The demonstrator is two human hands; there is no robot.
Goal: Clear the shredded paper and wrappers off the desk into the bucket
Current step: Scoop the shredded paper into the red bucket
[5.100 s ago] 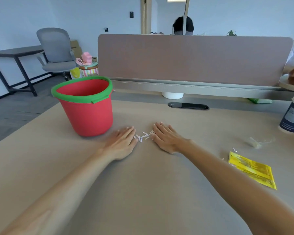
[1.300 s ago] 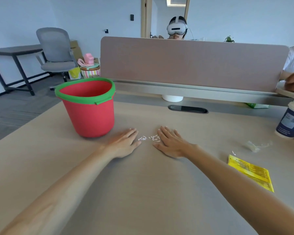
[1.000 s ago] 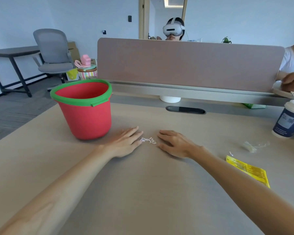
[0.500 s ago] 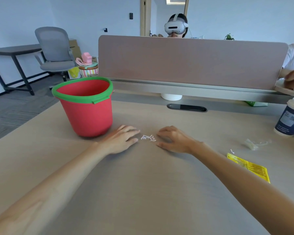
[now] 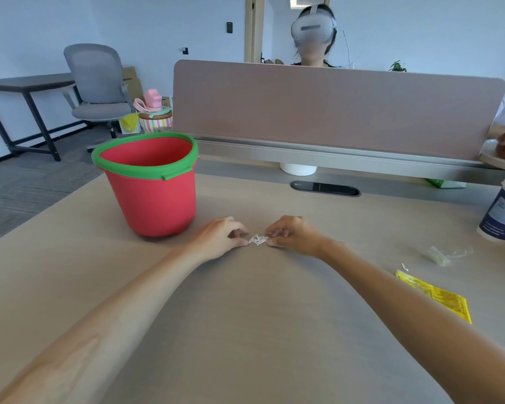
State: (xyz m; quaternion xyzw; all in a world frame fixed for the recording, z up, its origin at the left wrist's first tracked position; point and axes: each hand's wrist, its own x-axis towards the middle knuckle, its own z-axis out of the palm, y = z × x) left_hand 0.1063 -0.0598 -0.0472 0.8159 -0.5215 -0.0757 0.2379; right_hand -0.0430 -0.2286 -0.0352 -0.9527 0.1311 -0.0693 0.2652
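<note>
On the desk (image 5: 260, 330) both hands meet at a small heap of shredded paper (image 5: 257, 239). The left hand (image 5: 219, 239) has its fingers curled, and thumb and fingertips close on the left edge of the heap. The right hand (image 5: 292, 234) pinches the right edge in the same way. The heap lies on the desk surface.

The red bucket (image 5: 152, 185) with a green rim stands upright just left of the left hand. Only its red inner wall is visible; its bottom is hidden.

Well apart to the right lie a yellow wrapper (image 5: 437, 295) and a clear wrapper (image 5: 446, 255). Beyond them stands a paper cup (image 5: 504, 214) with a lid, so its content is hidden.
</note>
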